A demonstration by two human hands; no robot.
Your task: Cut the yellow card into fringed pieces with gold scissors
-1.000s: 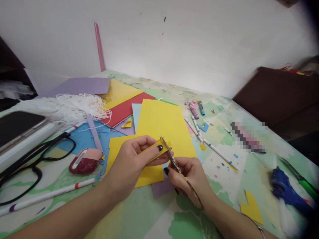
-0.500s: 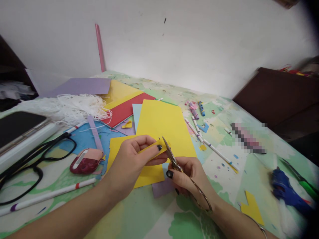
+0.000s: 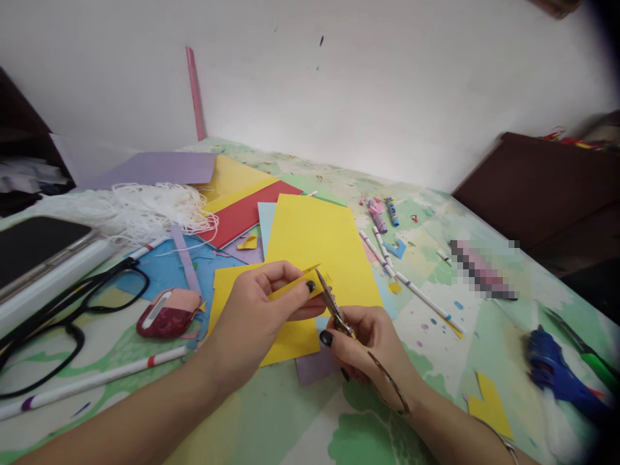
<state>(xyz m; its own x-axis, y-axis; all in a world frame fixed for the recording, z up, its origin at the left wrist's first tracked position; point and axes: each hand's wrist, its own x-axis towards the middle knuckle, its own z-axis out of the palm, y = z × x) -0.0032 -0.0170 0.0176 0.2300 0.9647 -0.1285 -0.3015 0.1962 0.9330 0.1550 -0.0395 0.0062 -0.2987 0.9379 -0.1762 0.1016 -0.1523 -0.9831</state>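
My left hand [image 3: 264, 310] pinches a small piece of yellow paper [image 3: 314, 279] between thumb and fingers, its cut end pointing right. My right hand [image 3: 371, 345] grips a pair of metal scissors [image 3: 334, 307], thumb in one loop. The blades stand slightly apart at the right end of the piece. Beneath both hands lie a large yellow sheet [image 3: 314, 232] and another yellow sheet [image 3: 290, 342] nearer to me. A bit of purple paper [image 3: 314, 368] shows below them.
At left are black glasses [image 3: 72, 323], a phone [image 3: 39, 248], a maroon case [image 3: 169, 313] and white string [image 3: 145, 206]. Striped paper sticks [image 3: 407, 284] and rolled paper pieces [image 3: 382, 216] lie to the right. A blue glue gun [image 3: 557, 374] and a cutter [image 3: 581, 342] rest far right.
The scissor blades have opened a little and shifted slightly at the yellow piece's end. My right thumb has moved slightly left; my left hand has stayed nearly still.
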